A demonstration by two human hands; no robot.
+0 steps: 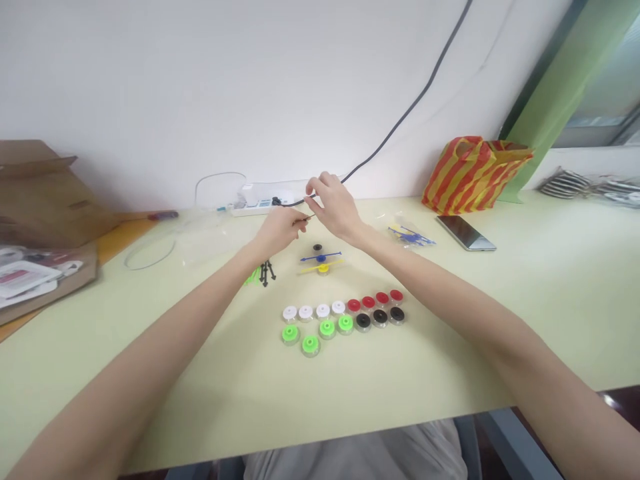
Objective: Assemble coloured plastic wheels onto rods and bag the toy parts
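My left hand (281, 228) is closed in a pinch above the table, gripping a thin stick-like piece (306, 218) that points toward my right hand (336, 205). The fingers of my right hand curl with thumb and fingertip close together; what they hold, if anything, is too small to make out. Below lie a black disc (317, 247), a blue arrow spinner (321, 258) and a yellow arrow spinner (323, 269). Black arrows (267, 272) and green arrows (253, 276) rest beside my left forearm. Nearer me are rows of white (323, 311), red (368, 302), green (327, 328) and black discs (380, 317) on clear bases.
A clear bag of blue and yellow arrows (411, 236) and a phone (466, 233) lie on the right, near a striped bag (473, 175). Behind my hands are a power strip (257, 206) and dark cable (400, 121). A cardboard box (45, 193) stands left.
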